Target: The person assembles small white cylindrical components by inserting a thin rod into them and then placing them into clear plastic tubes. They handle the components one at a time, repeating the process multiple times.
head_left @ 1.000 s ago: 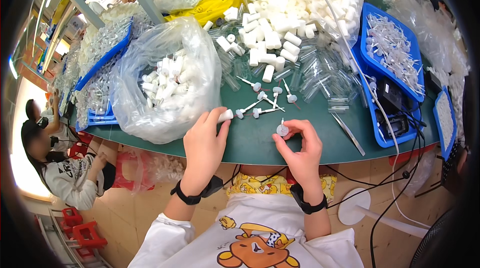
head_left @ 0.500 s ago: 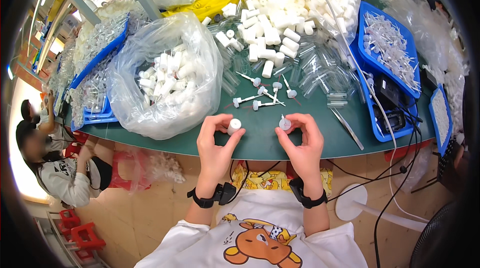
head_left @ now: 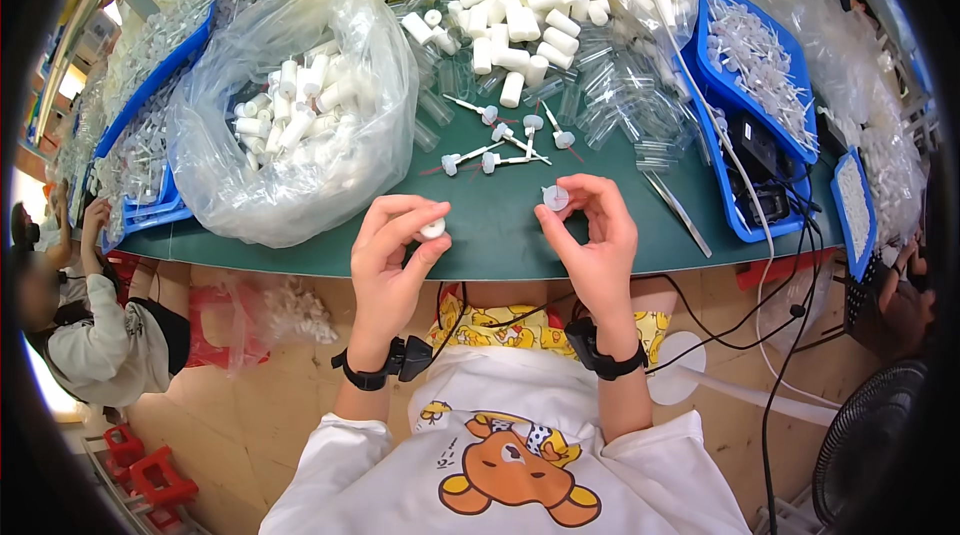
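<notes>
Over the near edge of the green table (head_left: 480,245), my left hand (head_left: 392,250) pinches a white plastic cylinder (head_left: 432,228), its round end partly covered by the fingers. My right hand (head_left: 592,225), a short gap away, grips a pale grey round stopper (head_left: 555,198) between thumb and fingertips. Its disc faces up; any stem below is hidden. Just beyond lie several loose stoppers with white stems (head_left: 492,161), some showing thin red strands. Farther back spreads a heap of white cylinders (head_left: 530,25).
A clear plastic bag (head_left: 350,180) of white cylinders stands at left. Clear tubes (head_left: 630,95) and tweezers (head_left: 676,213) lie at right, beside blue trays (head_left: 740,215) with stemmed parts and black devices. A white cable (head_left: 705,125) crosses there. Another person (head_left: 110,335) sits at far left.
The whole view has shifted, so the table sits higher and farther left. My left hand has drawn slightly nearer and left, turning the cylinder. My right hand keeps its grip.
</notes>
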A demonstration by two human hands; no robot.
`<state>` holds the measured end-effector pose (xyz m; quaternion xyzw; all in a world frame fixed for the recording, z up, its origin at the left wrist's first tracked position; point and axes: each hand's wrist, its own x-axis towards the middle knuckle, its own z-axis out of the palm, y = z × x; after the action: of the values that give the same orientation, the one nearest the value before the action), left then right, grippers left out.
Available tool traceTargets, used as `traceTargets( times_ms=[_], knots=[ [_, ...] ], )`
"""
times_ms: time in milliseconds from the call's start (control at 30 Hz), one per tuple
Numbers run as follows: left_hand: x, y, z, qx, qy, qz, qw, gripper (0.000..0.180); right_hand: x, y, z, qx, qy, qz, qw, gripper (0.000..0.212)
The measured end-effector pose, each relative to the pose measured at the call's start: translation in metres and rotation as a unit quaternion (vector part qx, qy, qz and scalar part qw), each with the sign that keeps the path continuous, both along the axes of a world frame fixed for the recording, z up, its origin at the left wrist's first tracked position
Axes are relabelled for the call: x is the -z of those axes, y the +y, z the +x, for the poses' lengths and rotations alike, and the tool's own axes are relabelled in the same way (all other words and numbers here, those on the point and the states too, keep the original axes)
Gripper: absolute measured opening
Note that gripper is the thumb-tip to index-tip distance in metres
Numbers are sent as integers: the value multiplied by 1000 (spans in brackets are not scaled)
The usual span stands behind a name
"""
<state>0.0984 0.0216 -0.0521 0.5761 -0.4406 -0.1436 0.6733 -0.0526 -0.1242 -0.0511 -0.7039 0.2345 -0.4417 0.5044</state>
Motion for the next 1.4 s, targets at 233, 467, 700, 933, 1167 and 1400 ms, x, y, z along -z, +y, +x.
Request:
traceTargets(
  times_ms=[233, 467, 700, 933, 1167, 1400],
  knots=[
    [-1, 8, -8, -13, -46, 48, 998, 45, -4, 1, 0, 0, -2, 27, 1000, 31],
    [-1, 9, -19, -2, -36, 49, 998, 49, -5, 2, -3, -11, -29, 41, 999, 33],
    [4, 10, -51, 81, 23, 42, 996, 45, -15, 17, -41, -13, -103, 58, 993, 36],
    [-7, 5, -65, 192, 145, 33, 970, 48, -25, 36, -86, -220, -159, 160, 949, 37],
    [-20, 3, -75, 250, 203, 74, 944, 49, -34, 34, -81, -242, -63, 127, 960, 41],
    [-8, 6, -83, 226, 211, 97, 946, 35, -27, 35, -81, -214, -41, 140, 966, 44]
  ],
)
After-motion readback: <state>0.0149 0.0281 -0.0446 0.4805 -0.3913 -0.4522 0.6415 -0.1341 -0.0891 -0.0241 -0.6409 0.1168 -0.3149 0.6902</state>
